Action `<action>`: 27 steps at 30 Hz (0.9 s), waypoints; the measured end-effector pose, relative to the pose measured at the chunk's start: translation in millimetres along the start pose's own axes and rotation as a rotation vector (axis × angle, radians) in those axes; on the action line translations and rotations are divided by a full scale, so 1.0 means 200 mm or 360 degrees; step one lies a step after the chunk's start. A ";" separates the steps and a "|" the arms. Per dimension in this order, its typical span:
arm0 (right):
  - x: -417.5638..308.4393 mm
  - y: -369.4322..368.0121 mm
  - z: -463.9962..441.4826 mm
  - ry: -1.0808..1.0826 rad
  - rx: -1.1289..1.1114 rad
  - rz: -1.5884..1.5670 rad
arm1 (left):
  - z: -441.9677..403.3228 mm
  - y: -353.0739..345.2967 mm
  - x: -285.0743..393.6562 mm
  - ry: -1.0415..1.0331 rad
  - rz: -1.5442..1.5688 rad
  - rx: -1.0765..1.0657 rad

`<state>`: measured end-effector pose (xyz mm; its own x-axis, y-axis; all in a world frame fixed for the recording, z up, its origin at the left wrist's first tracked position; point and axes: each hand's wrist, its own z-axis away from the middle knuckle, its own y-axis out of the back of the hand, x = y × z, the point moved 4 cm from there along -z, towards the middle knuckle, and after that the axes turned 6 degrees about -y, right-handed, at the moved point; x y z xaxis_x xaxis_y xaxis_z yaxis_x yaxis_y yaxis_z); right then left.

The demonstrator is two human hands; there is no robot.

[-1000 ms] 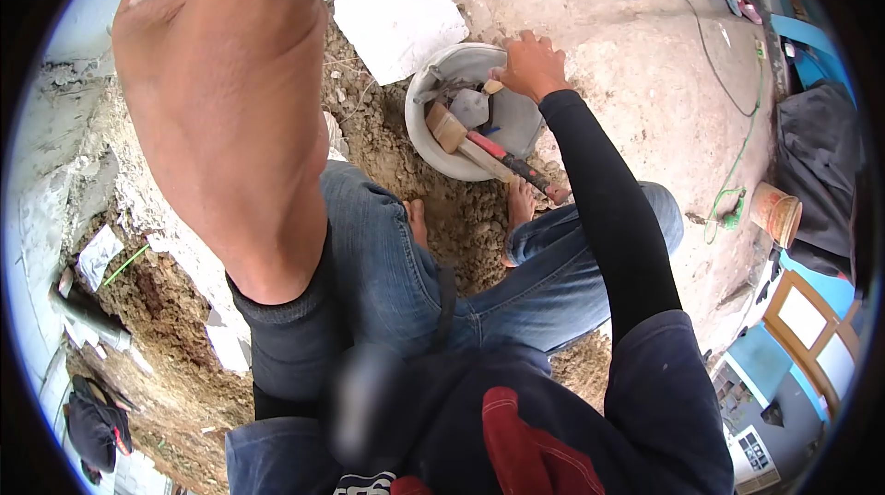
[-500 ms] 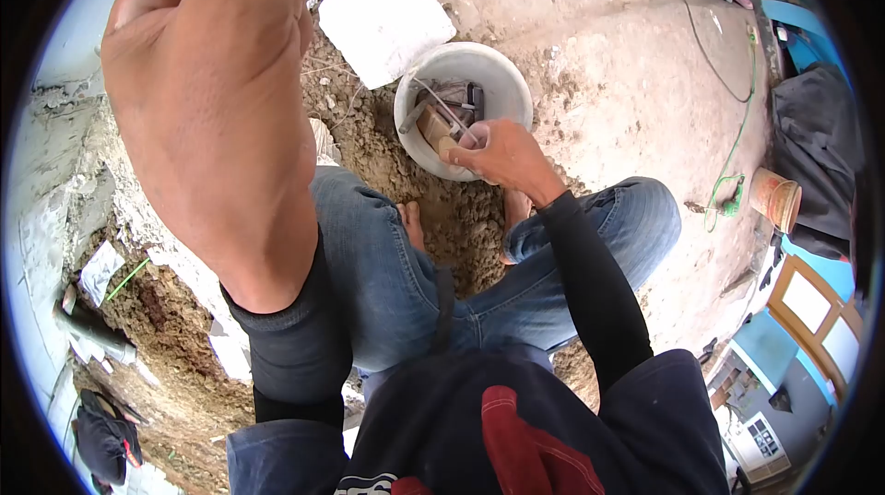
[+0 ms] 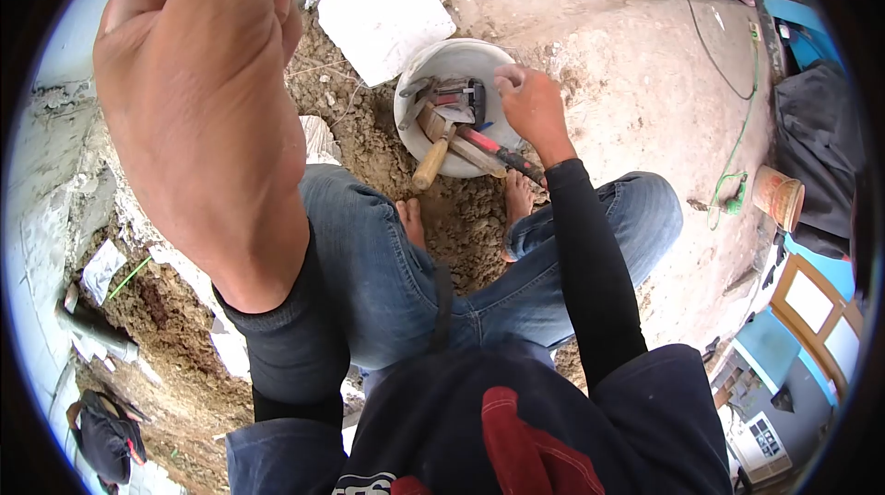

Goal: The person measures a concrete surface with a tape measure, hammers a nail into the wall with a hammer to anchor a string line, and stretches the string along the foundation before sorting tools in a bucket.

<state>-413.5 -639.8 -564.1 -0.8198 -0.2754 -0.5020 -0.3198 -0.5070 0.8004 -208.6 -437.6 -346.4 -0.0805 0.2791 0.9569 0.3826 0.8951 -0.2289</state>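
My left hand (image 3: 203, 62) is raised very close to the camera at the upper left. Its fingers run past the top edge, so what they hold, if anything, is hidden. My right hand (image 3: 535, 112) is closed beside the right rim of a round grey bucket (image 3: 510, 60); anything between its fingertips is too small to make out. Inside the bucket, a trowel with a wooden handle (image 3: 433, 163) lies over other tools, its handle leaning on the near rim. A red and black handle (image 3: 521, 166) sticks out to the right, beside a wooden piece (image 3: 479, 156).
A white slab (image 3: 387, 20) lies behind the bucket. My bare feet (image 3: 518, 200) stand on rough soil near it. To the right are a terracotta-coloured pot (image 3: 777, 198), a green cord (image 3: 731, 198) and dark cloth (image 3: 816, 145). A dark bag (image 3: 106, 435) lies at lower left.
My right hand has moved from inside the bucket up to its right rim. The trowel now lies with its handle towards me. My left hand has shifted slightly left.
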 end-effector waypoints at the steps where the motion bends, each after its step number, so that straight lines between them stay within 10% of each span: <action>1: 0.07 -0.11 -0.03 0.0011 -0.0042 0.0063 | -0.01 0.00 0.00 0.0004 -0.0001 0.0004; 18: 0.37 -0.84 -0.37 0.1485 -0.0507 0.1477 | -0.08 -0.02 -0.01 0.0087 0.0026 0.0006; 27: 0.40 -0.92 -0.41 0.1528 -0.0604 0.1568 | -0.14 -0.05 -0.02 0.0062 -0.0038 -0.0066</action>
<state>-381.7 -635.3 -779.2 0.0546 -0.9971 0.0523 0.4520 0.0714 0.8892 -186.8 -457.9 -343.6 -0.0546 0.2435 0.9684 0.4190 0.8859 -0.1991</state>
